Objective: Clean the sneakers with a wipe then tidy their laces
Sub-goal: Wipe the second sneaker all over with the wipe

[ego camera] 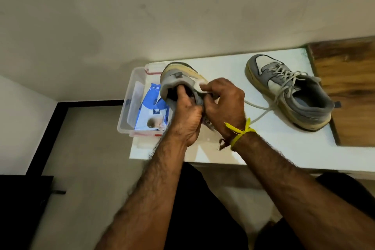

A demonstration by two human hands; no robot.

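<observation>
Holding a grey sneaker [178,79] tilted above the white table [284,144], the left hand [187,115] has its grip closed at the collar; the right hand [225,101] pinches a white wipe [199,87] against its side. The second sneaker [288,91] rests on the table, laces loose, and a wipes packet [152,111] lies in a clear box [129,95].

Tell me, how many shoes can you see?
2: one sneaker held up in both hands above the white table, the other sneaker resting on the table to the right.
</observation>
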